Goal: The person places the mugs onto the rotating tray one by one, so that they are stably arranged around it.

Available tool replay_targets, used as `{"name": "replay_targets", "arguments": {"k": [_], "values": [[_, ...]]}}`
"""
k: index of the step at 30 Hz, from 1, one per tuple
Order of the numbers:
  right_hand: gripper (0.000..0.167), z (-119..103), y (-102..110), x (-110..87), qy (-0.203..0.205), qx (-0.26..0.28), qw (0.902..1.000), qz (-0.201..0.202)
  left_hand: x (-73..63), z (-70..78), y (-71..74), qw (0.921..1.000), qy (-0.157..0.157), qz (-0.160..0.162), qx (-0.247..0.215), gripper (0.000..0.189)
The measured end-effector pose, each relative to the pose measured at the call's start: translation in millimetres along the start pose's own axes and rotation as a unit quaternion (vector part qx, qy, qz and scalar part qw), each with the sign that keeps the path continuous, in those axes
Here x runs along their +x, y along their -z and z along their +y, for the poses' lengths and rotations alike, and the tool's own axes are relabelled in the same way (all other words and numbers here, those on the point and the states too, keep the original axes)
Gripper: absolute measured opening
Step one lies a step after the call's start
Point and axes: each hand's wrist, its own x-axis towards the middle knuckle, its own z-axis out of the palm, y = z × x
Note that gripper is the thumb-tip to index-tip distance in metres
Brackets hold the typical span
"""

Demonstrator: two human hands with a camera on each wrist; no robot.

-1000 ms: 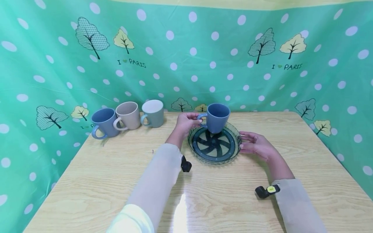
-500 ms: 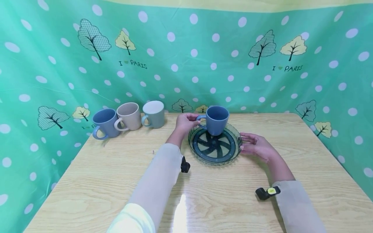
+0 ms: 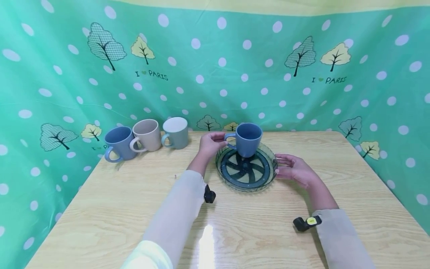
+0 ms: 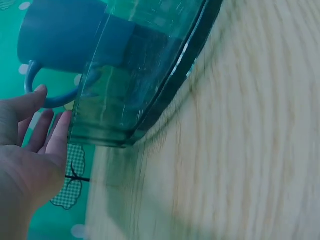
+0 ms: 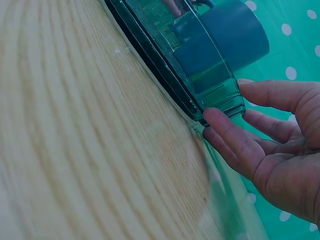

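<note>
A blue mug (image 3: 248,144) stands upright inside a round, see-through green tray (image 3: 246,189) whose dark base has a swirl pattern. The mug's handle points left, toward my left hand (image 3: 209,145). In the left wrist view, the thumb is right at the handle (image 4: 31,75), while the loosely spread fingers lie just below it. At the tray's right side, my right hand (image 3: 297,170) touches the outer wall. The right wrist view has its thumb at the upper rim and its fingertips (image 5: 215,117) by the base.
Three more mugs stand in a row at the back left of the wooden table (image 3: 134,213): a blue mug (image 3: 121,144), a beige mug (image 3: 147,135) and a pale green mug (image 3: 177,133). A green dotted curtain (image 3: 221,74) hangs behind the table.
The mug has come down slightly onto the tray's base. My left fingers have drawn a little left, off the handle. My right hand stays at the tray's side.
</note>
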Motion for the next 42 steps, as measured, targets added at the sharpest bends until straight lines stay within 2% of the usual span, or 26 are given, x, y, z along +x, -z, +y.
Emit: {"name": "replay_targets", "arguments": {"k": [5,10,19,28,34,42], "values": [[0.075,-0.8,0.5,0.4,-0.004,-0.016,0.9999,-0.001,-7.4,1.4,11.3,1.0000,0.003,-0.003,-0.007,0.040],[0.067,-2.9,2.1,2.0,-0.007,-0.037,0.9993,0.000,-12.9,0.6,19.5,0.9997,0.003,-0.014,-0.019,0.036],[0.058,-4.8,4.1,10.9,-0.027,-0.056,0.9979,0.018,-26.8,0.4,19.1,0.9993,-0.025,-0.021,0.017,0.028],[0.057,-10.0,2.6,18.9,-0.027,-0.065,0.9973,0.018,-38.1,2.6,20.3,0.9993,-0.024,-0.027,0.011,0.031],[0.053,-11.4,5.1,28.9,-0.014,-0.088,0.9959,0.015,-45.2,6.2,27.7,0.9974,-0.047,-0.054,0.011,0.036],[0.052,-9.1,6.5,34.6,-0.005,-0.117,0.9931,0.005,-58.7,4.4,37.6,0.9942,-0.055,-0.088,-0.028,0.042]]}}
